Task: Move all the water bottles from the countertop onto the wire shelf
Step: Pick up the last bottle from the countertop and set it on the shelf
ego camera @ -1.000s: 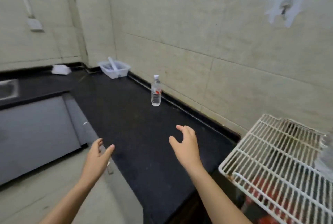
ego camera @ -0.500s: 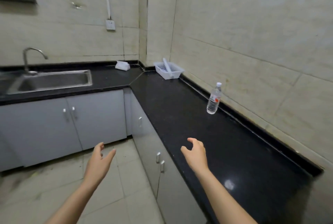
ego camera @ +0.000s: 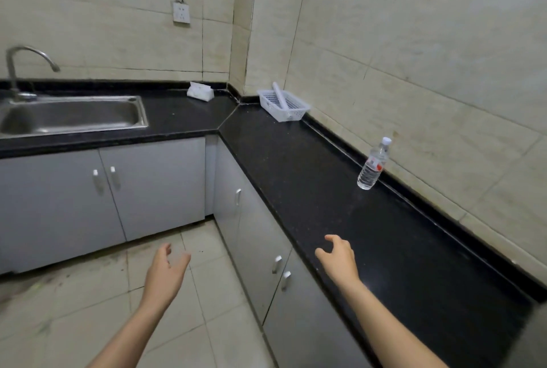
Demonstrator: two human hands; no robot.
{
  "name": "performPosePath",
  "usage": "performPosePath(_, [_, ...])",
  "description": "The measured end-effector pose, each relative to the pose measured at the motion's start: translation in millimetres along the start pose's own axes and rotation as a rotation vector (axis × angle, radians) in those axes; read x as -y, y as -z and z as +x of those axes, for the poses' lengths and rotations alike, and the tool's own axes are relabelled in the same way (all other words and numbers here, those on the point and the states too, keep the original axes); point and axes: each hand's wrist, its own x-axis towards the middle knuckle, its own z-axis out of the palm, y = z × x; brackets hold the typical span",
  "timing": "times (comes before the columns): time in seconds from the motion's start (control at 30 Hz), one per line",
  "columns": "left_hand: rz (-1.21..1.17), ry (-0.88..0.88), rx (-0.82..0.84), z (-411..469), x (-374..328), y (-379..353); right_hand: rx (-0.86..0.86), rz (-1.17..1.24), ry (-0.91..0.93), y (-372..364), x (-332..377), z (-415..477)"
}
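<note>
One clear water bottle with a white cap and a red-and-white label stands upright on the black countertop, close to the tiled wall on the right. My right hand hovers over the counter's front edge, fingers apart and empty, well short of the bottle. My left hand hangs over the floor, also open and empty. The wire shelf is out of view.
A white plastic basket with a white tube in it sits in the counter's corner. A tissue pack lies left of it. A steel sink with a tap is at the left. Grey cabinets stand below; tiled floor lies between.
My view has swung left: the wire shelf has gone out of frame, and the sink and cabinets have come in. The bottle stays in place. Both hands remain open and empty.
</note>
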Motion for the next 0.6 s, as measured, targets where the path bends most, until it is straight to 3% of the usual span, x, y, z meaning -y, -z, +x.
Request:
performPosePath(0.17, [0.029,-0.01,0.052,42,-24,-52,-0.087,0.0,-0.064,22,-11,76])
performPosePath(0.4, [0.121,-0.184,0.15,131,-103,-167,-0.23,0.139,-0.137,62,-23,216])
performPosePath(0.6, [0.216,-0.221,0.306,182,-150,-259,-0.305,0.224,-0.24,102,-44,300])
